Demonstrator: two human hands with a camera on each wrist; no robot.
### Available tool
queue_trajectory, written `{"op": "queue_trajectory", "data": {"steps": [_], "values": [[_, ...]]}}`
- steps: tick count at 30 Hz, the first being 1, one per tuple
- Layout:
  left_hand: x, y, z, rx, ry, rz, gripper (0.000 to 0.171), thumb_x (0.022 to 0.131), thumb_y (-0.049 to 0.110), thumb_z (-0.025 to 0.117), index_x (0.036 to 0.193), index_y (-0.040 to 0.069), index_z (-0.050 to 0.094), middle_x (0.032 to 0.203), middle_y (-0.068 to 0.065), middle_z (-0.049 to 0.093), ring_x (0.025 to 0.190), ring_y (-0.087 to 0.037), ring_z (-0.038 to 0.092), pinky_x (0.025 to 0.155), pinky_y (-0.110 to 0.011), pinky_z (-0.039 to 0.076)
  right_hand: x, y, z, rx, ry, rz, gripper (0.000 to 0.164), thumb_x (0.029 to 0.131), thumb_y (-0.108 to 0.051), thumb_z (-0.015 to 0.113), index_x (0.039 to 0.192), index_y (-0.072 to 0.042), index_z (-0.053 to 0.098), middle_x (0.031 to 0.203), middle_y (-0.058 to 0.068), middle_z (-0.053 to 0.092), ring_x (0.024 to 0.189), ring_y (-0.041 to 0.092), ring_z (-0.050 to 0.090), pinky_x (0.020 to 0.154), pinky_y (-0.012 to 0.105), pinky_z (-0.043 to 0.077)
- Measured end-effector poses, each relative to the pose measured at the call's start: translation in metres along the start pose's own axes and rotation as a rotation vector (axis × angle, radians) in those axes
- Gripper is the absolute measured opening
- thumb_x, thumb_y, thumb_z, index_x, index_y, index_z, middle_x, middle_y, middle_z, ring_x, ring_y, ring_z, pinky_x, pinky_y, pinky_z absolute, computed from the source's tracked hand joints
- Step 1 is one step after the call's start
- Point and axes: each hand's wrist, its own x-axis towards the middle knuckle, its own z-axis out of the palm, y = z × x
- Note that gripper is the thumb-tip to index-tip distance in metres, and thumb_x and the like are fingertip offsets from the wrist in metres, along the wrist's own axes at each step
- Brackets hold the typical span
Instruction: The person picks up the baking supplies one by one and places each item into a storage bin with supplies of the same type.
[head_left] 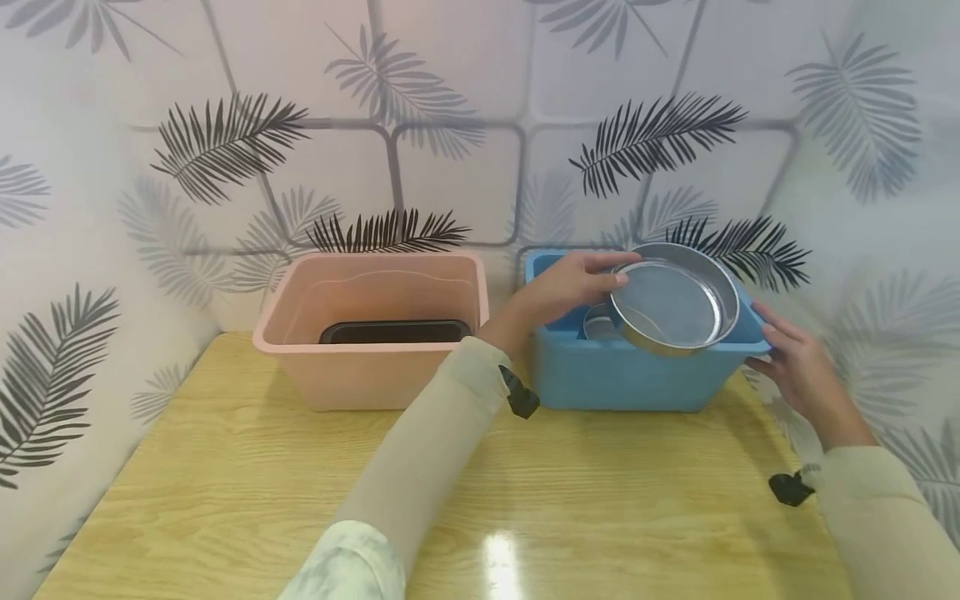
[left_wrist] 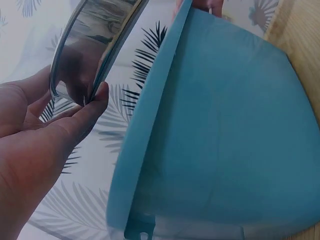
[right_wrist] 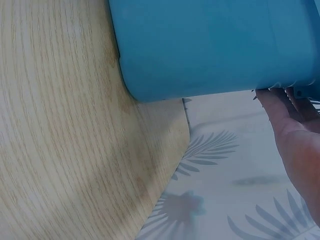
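Note:
My left hand [head_left: 567,287] pinches the rim of a round, shallow metal pan [head_left: 669,307] with a shiny inside. The pan is tilted above the open top of a blue plastic bin [head_left: 615,379]. In the left wrist view, the thumb and fingers [left_wrist: 82,117] hold the pan's edge, apart from the bin's wall. At the bin's right end, my right hand [head_left: 802,375] grips the rim; in the right wrist view its fingertips are partly hidden there. Another shiny metal piece [head_left: 597,323] shows inside the bin, mostly covered by the pan.
Left of the blue bin stands a pink plastic bin [head_left: 375,375] holding a black, dark-rimmed object [head_left: 397,332]. Both bins stand on a wood-grain table [head_left: 247,492], close to a leaf-patterned backdrop [head_left: 457,192]. The table's right edge lies near my right forearm.

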Motion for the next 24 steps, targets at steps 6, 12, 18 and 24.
{"op": "queue_trajectory", "data": {"steps": [6, 12, 18, 24], "values": [[0.015, -0.011, -0.008, -0.019, 0.035, -0.039, 0.047, 0.103, 0.011, 0.057, 0.149, 0.01, 0.05, 0.161, -0.002, 0.038, 0.138, -0.018, 0.049, 0.111, -0.035, 0.045, 0.001, 0.0, 0.001, -0.047, 0.025, 0.029, 0.061, 0.109, -0.016, 0.041, 0.162, -0.014, 0.011, 0.168, 0.003, 0.004, 0.134, 0.001, 0.048, 0.086, 0.019, 0.056], [0.029, -0.025, -0.015, -0.005, 0.07, -0.074, 0.047, 0.104, 0.01, 0.056, 0.15, 0.009, 0.049, 0.162, -0.004, 0.038, 0.139, -0.019, 0.047, 0.113, -0.04, 0.044, 0.001, 0.001, 0.001, -0.088, 0.061, 0.058, 0.063, 0.109, -0.02, 0.042, 0.162, -0.015, 0.008, 0.168, 0.007, -0.007, 0.153, 0.026, -0.005, 0.085, 0.017, 0.055], [0.037, -0.033, -0.019, 0.037, 0.041, -0.118, 0.048, 0.103, 0.007, 0.056, 0.15, 0.007, 0.047, 0.163, -0.005, 0.036, 0.144, -0.024, 0.043, 0.114, -0.042, 0.043, 0.002, 0.001, 0.003, -0.096, 0.081, 0.072, 0.064, 0.109, -0.022, 0.043, 0.162, -0.015, 0.007, 0.168, 0.009, -0.01, 0.153, 0.029, -0.008, 0.083, 0.016, 0.056], [0.043, -0.037, -0.02, 0.042, 0.012, -0.154, 0.048, 0.103, 0.006, 0.056, 0.151, 0.008, 0.048, 0.162, -0.005, 0.038, 0.146, -0.02, 0.04, 0.117, -0.04, 0.039, 0.001, 0.0, 0.003, -0.086, 0.078, 0.067, 0.062, 0.109, -0.02, 0.042, 0.162, -0.017, 0.009, 0.167, 0.009, -0.01, 0.153, 0.025, -0.004, 0.084, 0.016, 0.055]]}}
